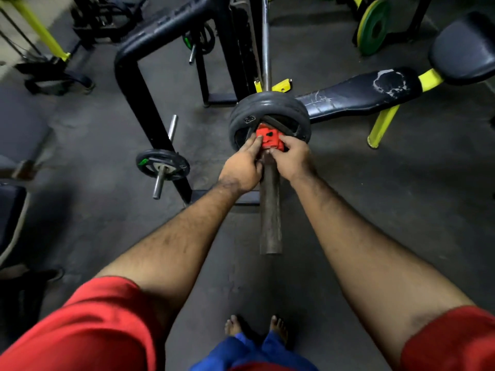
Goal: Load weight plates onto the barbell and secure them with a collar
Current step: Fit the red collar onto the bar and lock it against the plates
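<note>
The barbell sleeve (270, 210) points toward me from the rack. Two black weight plates (267, 105) sit side by side on it, the near one marked 2.5. A red collar (267, 139) sits on the sleeve right against the near plate. My left hand (245, 167) grips the collar's left side with its fingers pressed on it. My right hand (293, 160) holds the collar's right side. Both hands hide the lower half of the collar.
A black rack upright (150, 111) stands to the left, with a small black plate (162, 164) on a storage peg. A worn black bench (356, 95) with yellow legs lies to the right. A green and yellow plate (373, 26) leans at the back right. My bare feet (255, 328) stand below.
</note>
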